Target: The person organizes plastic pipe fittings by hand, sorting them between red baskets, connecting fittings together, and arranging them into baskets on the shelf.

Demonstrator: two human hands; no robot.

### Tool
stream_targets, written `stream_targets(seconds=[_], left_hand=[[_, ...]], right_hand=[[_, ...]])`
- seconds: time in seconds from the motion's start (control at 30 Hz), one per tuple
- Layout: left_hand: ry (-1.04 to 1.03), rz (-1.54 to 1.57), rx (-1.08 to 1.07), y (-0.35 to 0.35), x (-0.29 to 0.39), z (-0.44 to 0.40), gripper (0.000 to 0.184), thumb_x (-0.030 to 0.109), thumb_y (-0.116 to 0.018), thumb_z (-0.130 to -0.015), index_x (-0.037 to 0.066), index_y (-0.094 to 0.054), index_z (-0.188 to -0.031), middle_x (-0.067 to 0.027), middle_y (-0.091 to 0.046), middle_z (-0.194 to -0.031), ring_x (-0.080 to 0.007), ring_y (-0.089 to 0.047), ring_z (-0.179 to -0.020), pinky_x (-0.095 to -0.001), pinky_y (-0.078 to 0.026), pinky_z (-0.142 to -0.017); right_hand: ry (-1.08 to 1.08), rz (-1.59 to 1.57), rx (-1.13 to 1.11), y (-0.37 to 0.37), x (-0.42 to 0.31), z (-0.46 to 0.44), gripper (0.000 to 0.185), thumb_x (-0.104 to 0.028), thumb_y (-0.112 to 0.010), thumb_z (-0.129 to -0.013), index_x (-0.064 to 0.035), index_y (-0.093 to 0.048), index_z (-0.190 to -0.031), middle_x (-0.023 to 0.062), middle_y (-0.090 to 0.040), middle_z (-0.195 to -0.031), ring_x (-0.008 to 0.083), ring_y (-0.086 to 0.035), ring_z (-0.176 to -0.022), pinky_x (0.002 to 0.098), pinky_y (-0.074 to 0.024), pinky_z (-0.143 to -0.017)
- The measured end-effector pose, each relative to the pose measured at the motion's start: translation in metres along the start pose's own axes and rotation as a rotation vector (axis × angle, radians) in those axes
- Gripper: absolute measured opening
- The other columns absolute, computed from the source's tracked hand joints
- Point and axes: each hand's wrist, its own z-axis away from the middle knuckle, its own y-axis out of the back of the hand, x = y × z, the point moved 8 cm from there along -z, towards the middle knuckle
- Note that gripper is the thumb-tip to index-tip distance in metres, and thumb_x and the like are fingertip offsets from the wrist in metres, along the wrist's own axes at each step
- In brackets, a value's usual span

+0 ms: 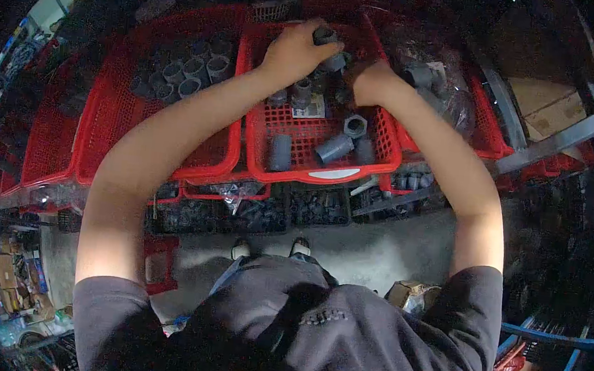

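Over the far part of a red plastic basket (pixel 252 142), my left hand (pixel 297 51) is closed around a grey pipe fitting (pixel 324 35), thumb along its near side. Just to the right, my right hand (pixel 370 84) reaches down into the same basket among grey fittings; shadow hides its fingers. Nearer me in the basket are a hex-ended fitting (pixel 355 126), a fitting lying on its side (pixel 334 149) and an upright grey fitting (pixel 281 152). A small printed label (pixel 311 107) lies below my left hand.
On the left, another red basket (pixel 232 152) holds several grey pipe fittings (pixel 195 70). The right-hand basket contains fittings and clear plastic bags (pixel 455 100). A metal rail (pixel 551 147) and a cardboard box (pixel 544 102) are farther right. Dark bins (pixel 320 207) of small parts sit lower down.
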Motion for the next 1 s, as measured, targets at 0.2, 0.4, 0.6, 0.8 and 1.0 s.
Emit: stream_targets(seconds=[0.2,0.4,0.6,0.8,1.0], left_hand=[[-0.011,0.017,-0.016,-0.002,0.0,0.0,0.043,0.038,-0.058,-0.065,0.006,-0.054,-0.093,-0.0165,-0.056,-0.085,-0.0314,-0.054,-0.081,-0.038,-0.042,-0.069],[-0.035,0.003,-0.001,-0.004,-0.006,-0.003,0.044,0.037,-0.058,-0.065,0.005,-0.053,-0.094,-0.0166,-0.056,-0.085,-0.0317,-0.054,-0.082,-0.0377,-0.043,-0.069],[-0.019,0.034,-0.047,-0.009,-0.004,-0.003,0.043,0.037,-0.058,-0.065,0.006,-0.053,-0.094,-0.0162,-0.056,-0.086,-0.0313,-0.054,-0.082,-0.0371,-0.043,-0.069],[-0.047,0.011,-0.071,-0.009,0.003,0.001,0.041,0.036,-0.058,-0.065,0.005,-0.054,-0.092,-0.015,-0.057,-0.086,-0.0307,-0.054,-0.083,-0.0364,-0.043,-0.069],[-0.019,-0.011,-0.035,-0.004,0.007,0.006,0.04,0.036,-0.058,-0.065,0.005,-0.054,-0.091,-0.0151,-0.057,-0.085,-0.0304,-0.054,-0.081,-0.0369,-0.043,-0.069]], right_hand=[[-0.025,-0.042,-0.032,-0.005,0.001,-0.001,0.037,-0.027,-0.061,-0.059,-0.0047,-0.056,-0.087,0.0146,-0.056,-0.087,0.0288,-0.055,-0.078,0.0377,-0.0444,-0.067],[-0.044,-0.555,0.278,0.061,0.053,0.059,0.048,-0.03,-0.065,-0.06,0.0025,-0.052,-0.093,0.0181,-0.055,-0.088,0.0284,-0.055,-0.079,0.034,-0.0429,-0.07],[-0.495,-0.598,0.533,0.011,0.145,0.164,0.033,-0.017,-0.064,-0.064,0.0039,-0.054,-0.088,0.0154,-0.057,-0.087,0.0215,-0.056,-0.077,0.029,-0.0411,-0.071],[-0.62,-0.745,1.013,0.023,0.115,0.235,0.022,-0.017,-0.059,-0.071,0.003,-0.057,-0.079,0.0061,-0.054,-0.067,0.0125,-0.052,-0.067,0.0241,-0.0402,-0.061],[-0.237,-1.316,0.078,-0.05,-0.09,0.251,0.028,-0.028,-0.05,-0.077,-0.0008,-0.056,-0.079,0.0096,-0.057,-0.073,0.0183,-0.052,-0.068,0.0311,-0.0418,-0.064]])
